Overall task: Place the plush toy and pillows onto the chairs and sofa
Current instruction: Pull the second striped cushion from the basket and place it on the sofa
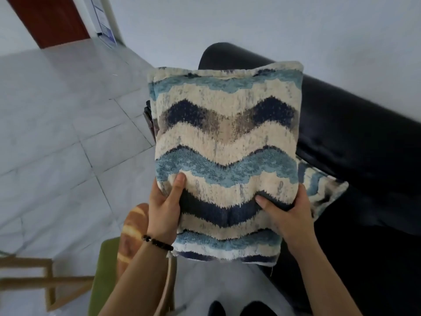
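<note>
I grasp the wave-patterned pillow (225, 156) by its lower sides with left hand (165, 208) and right hand (287, 215), aloft. Right of the grip, a second pillow (323, 190) lies on the sofa (364, 144); I judge the held one not yet placed

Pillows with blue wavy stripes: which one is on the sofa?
The half-hidden blue-and-cream wavy-striped pillow at the right lies on the black sofa; the front pillow is gripped by the left hand and right hand.
</note>
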`<state>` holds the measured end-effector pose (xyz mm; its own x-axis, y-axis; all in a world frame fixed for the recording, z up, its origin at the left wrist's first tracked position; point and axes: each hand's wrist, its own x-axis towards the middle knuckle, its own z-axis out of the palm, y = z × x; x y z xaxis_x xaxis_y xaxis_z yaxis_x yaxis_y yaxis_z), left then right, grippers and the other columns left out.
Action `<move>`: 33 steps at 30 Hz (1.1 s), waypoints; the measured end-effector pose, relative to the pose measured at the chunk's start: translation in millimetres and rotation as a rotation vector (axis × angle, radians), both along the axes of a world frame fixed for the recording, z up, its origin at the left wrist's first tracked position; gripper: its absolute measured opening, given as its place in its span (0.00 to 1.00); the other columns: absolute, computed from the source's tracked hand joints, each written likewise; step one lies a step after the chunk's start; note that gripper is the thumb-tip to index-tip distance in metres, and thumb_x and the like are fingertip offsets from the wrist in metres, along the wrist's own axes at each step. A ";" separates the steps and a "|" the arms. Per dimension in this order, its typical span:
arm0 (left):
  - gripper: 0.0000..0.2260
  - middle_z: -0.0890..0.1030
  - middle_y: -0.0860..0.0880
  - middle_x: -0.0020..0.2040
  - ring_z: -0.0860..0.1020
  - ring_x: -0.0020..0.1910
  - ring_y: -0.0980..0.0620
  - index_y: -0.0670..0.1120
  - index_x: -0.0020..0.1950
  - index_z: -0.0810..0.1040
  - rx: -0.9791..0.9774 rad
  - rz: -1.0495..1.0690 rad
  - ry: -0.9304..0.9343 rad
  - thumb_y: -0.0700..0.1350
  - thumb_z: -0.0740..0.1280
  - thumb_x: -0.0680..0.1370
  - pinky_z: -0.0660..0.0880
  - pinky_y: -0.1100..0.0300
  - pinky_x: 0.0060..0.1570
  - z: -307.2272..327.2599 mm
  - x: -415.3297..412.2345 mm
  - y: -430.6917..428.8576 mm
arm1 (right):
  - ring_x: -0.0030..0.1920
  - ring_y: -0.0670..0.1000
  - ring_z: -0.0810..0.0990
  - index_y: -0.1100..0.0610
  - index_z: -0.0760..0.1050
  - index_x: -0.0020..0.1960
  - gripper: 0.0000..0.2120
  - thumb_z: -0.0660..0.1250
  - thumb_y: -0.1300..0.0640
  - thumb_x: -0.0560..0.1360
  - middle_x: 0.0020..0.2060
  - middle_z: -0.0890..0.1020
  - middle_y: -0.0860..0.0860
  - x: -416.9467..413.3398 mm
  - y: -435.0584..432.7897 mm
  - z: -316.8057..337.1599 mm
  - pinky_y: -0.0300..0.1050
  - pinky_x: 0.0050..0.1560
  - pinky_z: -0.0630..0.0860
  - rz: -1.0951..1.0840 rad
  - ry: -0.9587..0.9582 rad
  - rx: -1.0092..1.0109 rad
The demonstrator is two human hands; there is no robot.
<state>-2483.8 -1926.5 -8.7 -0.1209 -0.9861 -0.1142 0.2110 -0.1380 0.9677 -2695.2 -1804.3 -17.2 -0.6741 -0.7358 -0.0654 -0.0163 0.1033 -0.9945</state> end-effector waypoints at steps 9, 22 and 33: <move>0.14 0.86 0.46 0.54 0.83 0.55 0.43 0.45 0.63 0.77 -0.011 -0.103 0.010 0.46 0.68 0.78 0.80 0.44 0.57 -21.1 -113.6 -189.6 | 0.58 0.48 0.83 0.37 0.75 0.60 0.31 0.81 0.46 0.59 0.54 0.85 0.41 -105.2 -174.4 -15.7 0.60 0.61 0.80 -0.062 -0.169 -0.033; 0.43 0.71 0.60 0.71 0.76 0.62 0.64 0.58 0.81 0.53 -0.022 -0.305 -0.317 0.63 0.70 0.70 0.79 0.56 0.58 14.5 -240.7 -466.7 | 0.42 0.41 0.81 0.51 0.73 0.39 0.18 0.79 0.68 0.68 0.41 0.84 0.47 -188.7 -457.0 -57.3 0.37 0.44 0.76 -0.009 0.066 0.035; 0.26 0.76 0.44 0.62 0.81 0.55 0.41 0.45 0.71 0.60 0.564 -0.341 -0.434 0.43 0.71 0.79 0.83 0.40 0.45 -141.7 -348.3 -682.1 | 0.58 0.49 0.82 0.49 0.69 0.41 0.17 0.74 0.64 0.65 0.57 0.85 0.47 -201.4 -624.0 -163.5 0.48 0.53 0.78 -0.204 0.477 0.439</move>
